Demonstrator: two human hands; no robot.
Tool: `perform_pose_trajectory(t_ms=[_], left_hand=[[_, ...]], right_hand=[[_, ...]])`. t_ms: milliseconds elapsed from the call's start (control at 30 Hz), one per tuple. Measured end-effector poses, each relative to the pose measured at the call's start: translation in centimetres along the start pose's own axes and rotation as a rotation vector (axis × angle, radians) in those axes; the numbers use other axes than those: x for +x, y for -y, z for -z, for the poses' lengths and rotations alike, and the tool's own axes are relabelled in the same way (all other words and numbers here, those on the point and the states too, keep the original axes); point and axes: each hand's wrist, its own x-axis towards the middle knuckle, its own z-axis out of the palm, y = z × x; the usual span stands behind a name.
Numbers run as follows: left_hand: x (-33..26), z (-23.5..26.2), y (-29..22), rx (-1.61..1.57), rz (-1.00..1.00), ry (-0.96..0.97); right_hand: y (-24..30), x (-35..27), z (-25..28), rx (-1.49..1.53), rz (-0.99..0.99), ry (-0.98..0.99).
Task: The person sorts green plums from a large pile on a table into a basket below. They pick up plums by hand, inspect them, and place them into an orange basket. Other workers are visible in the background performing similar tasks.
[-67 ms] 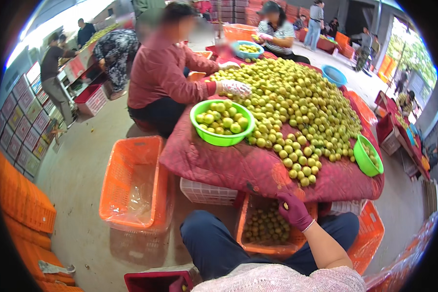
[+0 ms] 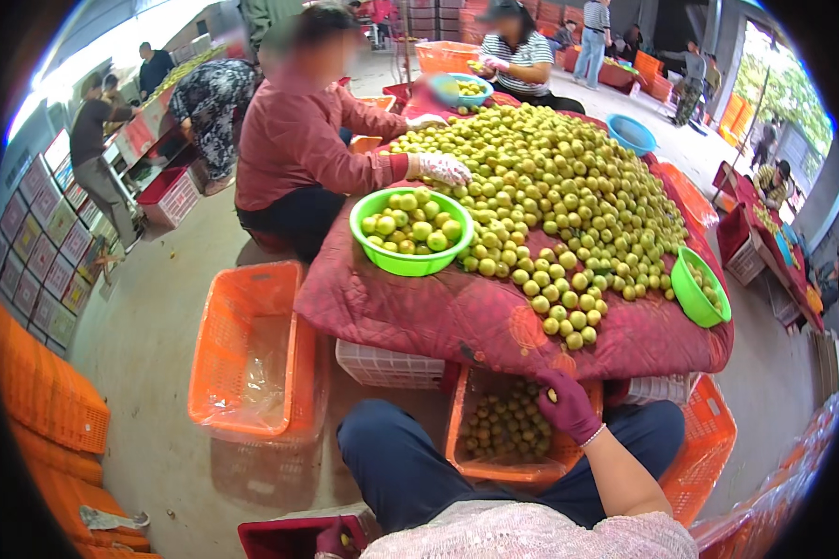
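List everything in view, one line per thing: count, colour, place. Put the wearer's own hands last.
Fruit pile: many, yellow-green, heaped on the table.
Quilted cloth: one, dark red, covering the table.
Green bowls: two, one full of fruit at the pile's left, one at the right edge.
Blue bowls: two, one far right, one far end.
Orange crate: one, plastic-lined, on the floor at left.
Orange crate with fruit: one, between the wearer's knees.
White crate: one, under the table.
Co-worker in red top: one, seated left, gloved hand on the pile.
Right hand: purple glove, pinching one fruit over the crate.
Left hand: purple glove, bottom edge, holding a fruit.
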Motion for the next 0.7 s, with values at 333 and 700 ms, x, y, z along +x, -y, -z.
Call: perform_pose_trajectory(t_ms=[333, 700], left_hand=[[9.7, 1.3, 1.1, -0.586, 0.692, -0.179], [17.8, 4.1, -15.2, -0.705, 0.093, -0.225]], right_hand=[[-4.1, -8.3, 6.3, -0.008, -0.166, -0.237], [-8.3, -8.3, 10.3, 0.121, -0.261, -0.397]])
